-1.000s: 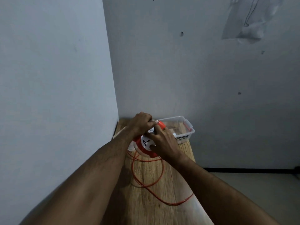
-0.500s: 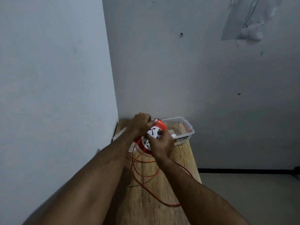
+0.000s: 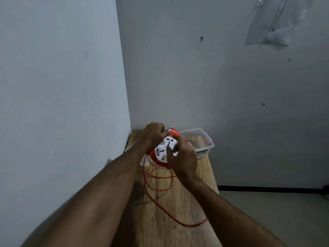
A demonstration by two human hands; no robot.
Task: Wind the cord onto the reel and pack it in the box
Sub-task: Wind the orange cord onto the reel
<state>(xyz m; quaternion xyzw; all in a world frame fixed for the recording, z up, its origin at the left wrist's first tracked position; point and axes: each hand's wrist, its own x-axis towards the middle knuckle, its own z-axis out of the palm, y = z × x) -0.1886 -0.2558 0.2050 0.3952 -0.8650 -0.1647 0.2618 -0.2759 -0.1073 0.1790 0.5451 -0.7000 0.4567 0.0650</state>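
Orange cord (image 3: 161,202) lies in loose loops across the wooden table (image 3: 178,234), trailing from the reel (image 3: 161,154). Left hand (image 3: 154,135) grips the reel's orange rim at the far side; right hand (image 3: 181,158) curls around its white socket face, blurred. Just behind them sits the clear plastic box (image 3: 207,141), against the wall.

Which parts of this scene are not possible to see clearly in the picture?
Head view only:
- Crank knob on the reel: the right hand covers it and is motion-blurred.
- Far rim of the reel: under the left hand.
- Inside of the clear box: partly behind both hands.
- End of the orange cord: passes behind the right forearm near the table edge.
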